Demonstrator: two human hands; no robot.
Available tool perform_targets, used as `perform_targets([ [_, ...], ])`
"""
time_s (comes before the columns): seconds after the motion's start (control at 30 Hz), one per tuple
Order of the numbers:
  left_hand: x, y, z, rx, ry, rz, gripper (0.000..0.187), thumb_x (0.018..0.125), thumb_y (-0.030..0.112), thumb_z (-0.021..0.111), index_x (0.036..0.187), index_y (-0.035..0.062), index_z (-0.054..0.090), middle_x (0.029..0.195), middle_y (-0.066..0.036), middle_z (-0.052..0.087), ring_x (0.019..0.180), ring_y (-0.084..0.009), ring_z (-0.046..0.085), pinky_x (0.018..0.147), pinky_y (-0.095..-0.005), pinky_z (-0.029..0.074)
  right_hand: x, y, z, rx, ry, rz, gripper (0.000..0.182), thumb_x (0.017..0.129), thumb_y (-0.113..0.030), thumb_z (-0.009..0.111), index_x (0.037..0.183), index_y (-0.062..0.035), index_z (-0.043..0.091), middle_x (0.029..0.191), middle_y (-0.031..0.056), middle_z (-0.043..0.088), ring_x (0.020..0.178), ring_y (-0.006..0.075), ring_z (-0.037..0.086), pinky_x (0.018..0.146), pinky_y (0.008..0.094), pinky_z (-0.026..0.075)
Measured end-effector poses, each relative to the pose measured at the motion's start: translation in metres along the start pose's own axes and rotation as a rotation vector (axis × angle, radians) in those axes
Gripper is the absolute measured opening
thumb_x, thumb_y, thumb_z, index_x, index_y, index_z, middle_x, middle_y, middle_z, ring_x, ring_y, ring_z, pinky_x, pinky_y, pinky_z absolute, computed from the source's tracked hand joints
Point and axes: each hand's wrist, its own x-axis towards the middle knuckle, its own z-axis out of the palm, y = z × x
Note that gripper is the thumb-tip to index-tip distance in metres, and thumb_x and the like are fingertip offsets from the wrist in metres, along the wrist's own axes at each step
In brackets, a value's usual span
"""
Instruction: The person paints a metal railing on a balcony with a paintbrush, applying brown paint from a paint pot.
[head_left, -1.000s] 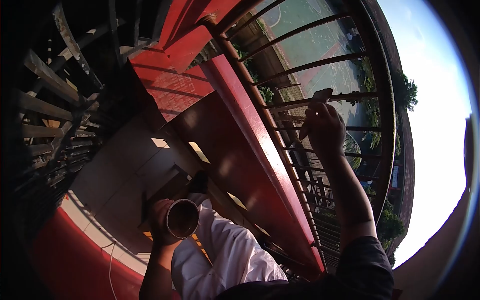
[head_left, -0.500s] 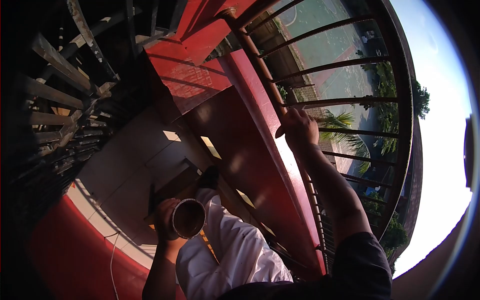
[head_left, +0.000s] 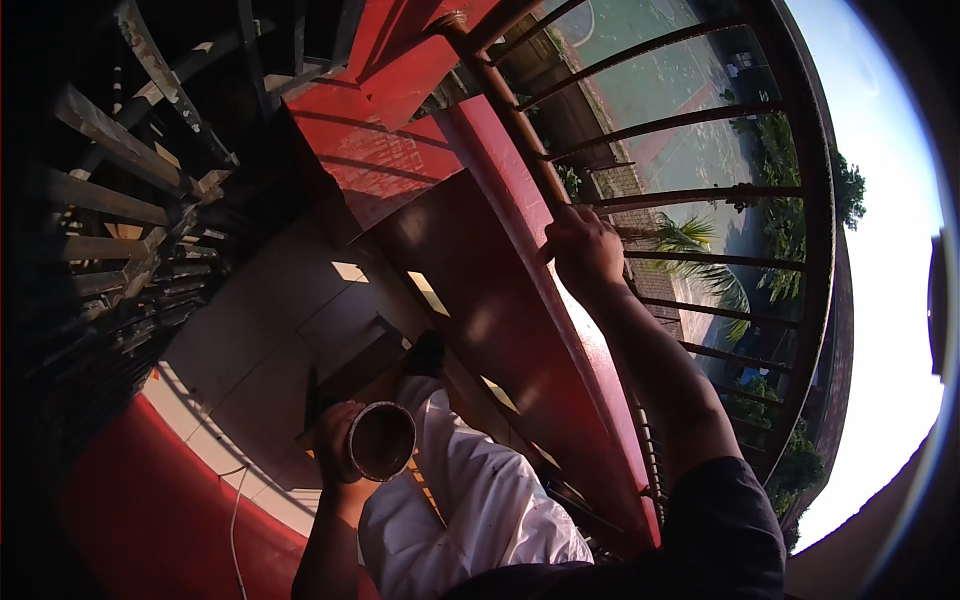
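My left hand (head_left: 337,436) is wrapped round a round container (head_left: 382,442) with a pale rim, its opening facing up and its inside dark. It is held above my legs in pale trousers (head_left: 480,490). My right hand (head_left: 585,248) reaches out to the lower bar of a brown metal railing (head_left: 527,135), beside the glossy red ledge (head_left: 515,200). Its fingers are bent and pressed together against the bar. Whatever may be between them is hidden.
Upright bars of the railing (head_left: 715,192) stand on the right, with a palm and a green court beyond. Dark metal slats (head_left: 115,130) crowd the left. A tiled floor (head_left: 270,320) lies below, and a thin cable (head_left: 235,520) runs over the red surface at lower left.
My right hand has moved slightly up and left along the railing's lower bar. The view has shifted a little; my left hand still grips the container.
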Motion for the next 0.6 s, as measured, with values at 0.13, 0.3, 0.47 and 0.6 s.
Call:
perform_targets([
  [0.13,-0.001,0.0,-0.001,0.003,0.0,0.011,0.097,0.049,0.029,0.101,0.128,0.006,0.049,0.12,-0.015,0.057,0.106,-0.0334,0.06,0.089,-0.0422,0.052,0.01,-0.001,0.004,-0.146,-0.064,0.04,0.006,0.081,-0.021,0.068,0.078,-0.0174,0.072,0.095,0.0019,0.062,0.102,0.0239,0.062,0.082,0.0373,0.054],
  [0.3,-0.011,-0.006,0.001,-0.004,-0.03,-0.046,0.099,0.049,0.031,0.101,0.129,0.007,0.048,0.121,-0.014,0.056,0.107,-0.0324,0.06,0.088,-0.0419,0.052,0.017,-0.004,0.019,-0.193,-0.102,-0.035,0.011,0.082,-0.027,0.068,0.08,-0.0175,0.073,0.096,0.0045,0.061,0.101,0.0236,0.062,0.084,0.0374,0.054],
  [0.47,-0.008,-0.001,0.0,0.026,-0.05,-0.014,0.1,0.048,0.031,0.101,0.129,0.0072,0.048,0.121,-0.014,0.056,0.108,-0.0322,0.059,0.089,-0.0422,0.052,0.01,-0.005,0.044,-0.249,-0.151,-0.046,0.013,0.078,-0.032,0.071,0.074,-0.0199,0.073,0.096,0.0016,0.061,0.1,0.0224,0.061,0.084,0.0366,0.053],
  [0.6,-0.01,0.001,-0.003,0.032,-0.085,-0.022,0.099,0.049,0.029,0.1,0.129,0.0075,0.048,0.122,-0.015,0.057,0.11,-0.0338,0.059,0.091,-0.0432,0.051,-0.006,0.02,0.018,-0.068,0.012,-0.073,0.008,0.078,-0.026,0.069,0.071,-0.0223,0.069,0.09,0.0003,0.058,0.095,0.0226,0.062,0.077,0.0377,0.052],
])
